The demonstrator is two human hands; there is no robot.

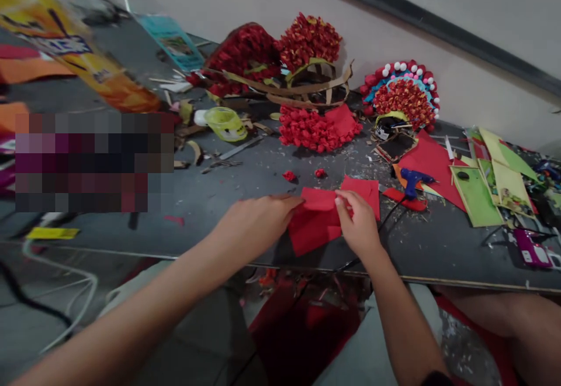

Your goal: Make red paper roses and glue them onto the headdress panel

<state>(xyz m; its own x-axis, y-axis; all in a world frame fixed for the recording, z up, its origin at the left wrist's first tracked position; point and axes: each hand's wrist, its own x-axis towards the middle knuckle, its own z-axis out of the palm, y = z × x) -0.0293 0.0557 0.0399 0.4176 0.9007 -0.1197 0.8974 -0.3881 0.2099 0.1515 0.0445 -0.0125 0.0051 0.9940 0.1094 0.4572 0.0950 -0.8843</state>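
My left hand [280, 210] and my right hand [356, 217] pinch opposite ends of a small red paper piece [319, 200]. It is held just above larger red paper sheets [307, 235] on the dark table. Another red sheet [370, 190] shows behind my right hand. Two little red paper flowers [289, 175] lie a short way beyond my fingers. Farther back sits a dense cluster of red paper flowers [313, 130]. A blue glue gun [412, 182] rests to the right of my right hand, its cord running towards me.
Red-and-yellow flower bunches [311, 41] and a fan-shaped piece with white balls [403, 96] stand along the wall. A yellow-green bottle [225, 124] lies on its side. Green cards [475, 196] and a purple device [530, 248] are at right. A yellow packet [83, 52] is at upper left.
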